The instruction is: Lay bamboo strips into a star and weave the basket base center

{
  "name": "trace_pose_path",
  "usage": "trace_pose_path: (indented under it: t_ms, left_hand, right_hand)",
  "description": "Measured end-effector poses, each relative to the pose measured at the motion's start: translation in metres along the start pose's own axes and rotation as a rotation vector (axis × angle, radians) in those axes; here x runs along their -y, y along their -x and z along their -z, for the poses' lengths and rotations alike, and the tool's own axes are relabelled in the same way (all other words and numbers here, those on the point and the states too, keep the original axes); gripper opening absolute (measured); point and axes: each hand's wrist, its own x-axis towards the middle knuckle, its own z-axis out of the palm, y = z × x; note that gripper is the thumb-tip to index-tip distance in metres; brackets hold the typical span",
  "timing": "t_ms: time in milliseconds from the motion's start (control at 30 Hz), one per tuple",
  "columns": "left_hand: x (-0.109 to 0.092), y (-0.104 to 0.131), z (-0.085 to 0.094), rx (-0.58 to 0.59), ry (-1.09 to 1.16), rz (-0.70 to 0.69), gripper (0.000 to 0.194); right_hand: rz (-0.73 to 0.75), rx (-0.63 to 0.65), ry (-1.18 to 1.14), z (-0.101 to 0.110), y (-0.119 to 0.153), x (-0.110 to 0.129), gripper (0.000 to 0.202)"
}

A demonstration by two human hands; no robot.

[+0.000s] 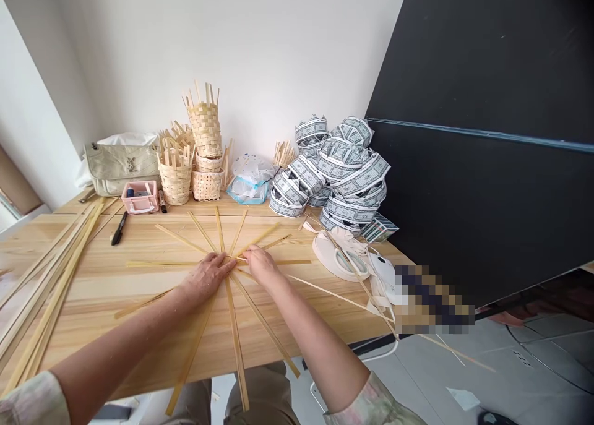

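Observation:
Flat bamboo strips (236, 344) cross at one centre on the wooden table and spread out like spokes. Over that centre lies my left hand (211, 273), its fingers stretched flat on the crossing and partly hiding it. Just right of it, my right hand (261, 265) has its fingers closed on a thin bamboo strip (329, 292), which appears to trail off to the right toward the table edge. The exact pinch point is hard to make out. Several spokes reach past the front edge above my lap.
Long bamboo strips (60, 289) lie at left near a black marker (119, 229). Along the back stand a handbag (120, 168), pink box (140, 197), woven baskets (175, 177), plastic bag (250, 177) and stacked patterned paper bands (352, 184). White ribbon rolls (336, 258) sit at right, beside a black panel (482, 208).

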Motion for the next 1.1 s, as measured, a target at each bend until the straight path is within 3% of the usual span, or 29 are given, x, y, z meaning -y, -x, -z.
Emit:
trace_pose_path:
  t_ms: [300, 733, 1100]
  left_hand:
    - [0.000, -0.001, 0.002, 0.013, 0.021, 0.000, 0.042]
    - [-0.004, -0.001, 0.011, 0.052, 0.084, 0.036, 0.039]
    - [-0.003, -0.002, 0.009, 0.058, 0.036, -0.080, 0.043]
  right_hand:
    - [-0.009, -0.021, 0.076, 0.005, 0.000, 0.010, 0.020]
    - [-0.049, -0.100, -0.031, -0.011, -0.010, 0.007, 0.014]
    - [-0.004, -0.151, -0.112, -0.015, -0.010, 0.005, 0.013]
